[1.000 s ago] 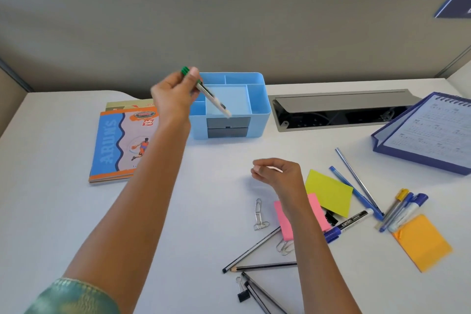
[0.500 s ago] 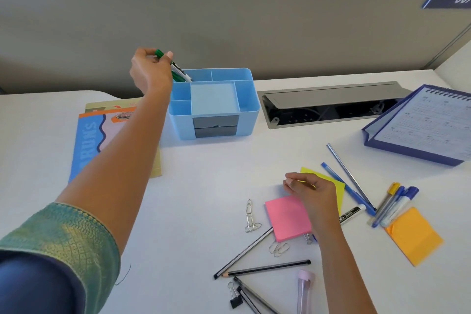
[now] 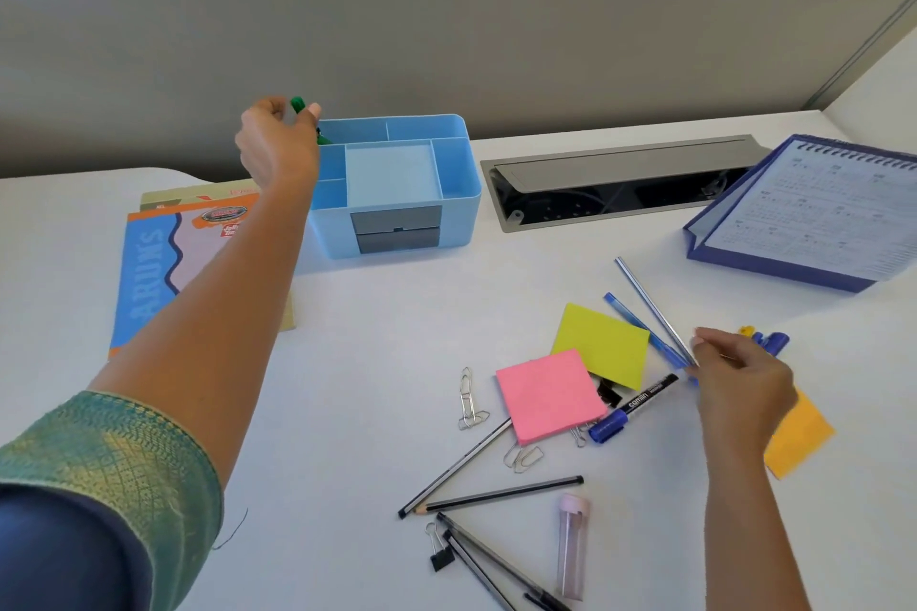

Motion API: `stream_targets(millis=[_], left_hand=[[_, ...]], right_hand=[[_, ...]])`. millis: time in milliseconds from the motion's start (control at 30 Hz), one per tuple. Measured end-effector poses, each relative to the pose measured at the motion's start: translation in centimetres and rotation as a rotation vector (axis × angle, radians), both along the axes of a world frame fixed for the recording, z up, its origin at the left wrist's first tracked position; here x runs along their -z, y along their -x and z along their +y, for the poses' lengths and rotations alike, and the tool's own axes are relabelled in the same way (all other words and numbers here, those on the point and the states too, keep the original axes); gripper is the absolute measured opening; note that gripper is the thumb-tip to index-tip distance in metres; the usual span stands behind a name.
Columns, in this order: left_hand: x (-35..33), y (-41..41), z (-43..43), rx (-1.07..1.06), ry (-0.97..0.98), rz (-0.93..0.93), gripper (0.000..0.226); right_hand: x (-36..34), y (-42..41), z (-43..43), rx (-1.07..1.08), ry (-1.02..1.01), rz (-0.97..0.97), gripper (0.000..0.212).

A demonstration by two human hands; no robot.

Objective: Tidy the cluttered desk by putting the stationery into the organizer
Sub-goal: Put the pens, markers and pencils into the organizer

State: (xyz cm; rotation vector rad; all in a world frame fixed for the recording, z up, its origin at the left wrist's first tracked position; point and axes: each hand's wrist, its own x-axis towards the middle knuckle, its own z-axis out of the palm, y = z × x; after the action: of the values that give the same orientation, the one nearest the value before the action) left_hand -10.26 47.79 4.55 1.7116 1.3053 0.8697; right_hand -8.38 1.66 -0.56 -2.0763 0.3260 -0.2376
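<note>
Your left hand (image 3: 275, 149) pinching a green-capped marker (image 3: 299, 106) over the blue organizer's (image 3: 397, 223) back-left corner, your right hand (image 3: 742, 375) fingers closing on a blue pen (image 3: 640, 327) beside the yellow sticky pad (image 3: 603, 345)

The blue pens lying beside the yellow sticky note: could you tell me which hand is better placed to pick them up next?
The right hand. Its fingertips are already at the lower ends of the blue pens, while the left hand is across the desk at the organizer, pinching a green marker over its left compartment.
</note>
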Motion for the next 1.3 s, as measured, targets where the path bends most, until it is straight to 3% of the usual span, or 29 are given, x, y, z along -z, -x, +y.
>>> stream_targets(millis=[100, 267, 333, 500, 700, 833, 933, 1033, 1300], left_hand=[[-0.3, 0.3, -0.7, -0.037, -0.034, -0.006, 0.048], [-0.9, 0.5, -3.3, -0.008, -0.142, -0.134, 0.043], [-1.3, 0.4, -5.0, 0.058, -0.224, -0.228, 0.039], [-1.3, -0.3, -9.8, 0.237, -0.353, -0.334, 0.034], [0.1, -0.6, -15.4, 0.536, -0.4, -0.357, 0.024], [0.8, -0.5, -19.8, 0.74, -0.148, -0.413, 0.012], [1.0, -0.4, -22.5, 0.881, 0.181, -0.338, 0.009], [1.2, -0.2, -23.8, 0.933, 0.376, -0.225, 0.02], [0.4, 0.7, -22.4, 0.945, 0.519, -0.174, 0.025]], right_hand=[[0.0, -0.9, -3.2, 0.119, 0.278, 0.038, 0.02], [0.5, -1.9, -5.0, 0.139, 0.367, 0.21, 0.034], [0.6, -2.2, -5.0, 0.126, 0.363, 0.237, 0.035], [0.4, -2.5, -5.3, 0.111, 0.309, 0.232, 0.015], [0.4, -1.7, -5.0, 0.143, 0.108, 0.14, 0.027], [0.1, -0.5, -2.9, 0.003, -0.066, 0.045, 0.018], [-0.2, 0.4, -0.4, -0.184, -0.149, 0.026, 0.012], [-0.4, 1.0, 2.0, -0.336, -0.2, 0.04, 0.017], [-1.4, 2.0, 7.2, -0.533, -0.209, 0.048, 0.024]])
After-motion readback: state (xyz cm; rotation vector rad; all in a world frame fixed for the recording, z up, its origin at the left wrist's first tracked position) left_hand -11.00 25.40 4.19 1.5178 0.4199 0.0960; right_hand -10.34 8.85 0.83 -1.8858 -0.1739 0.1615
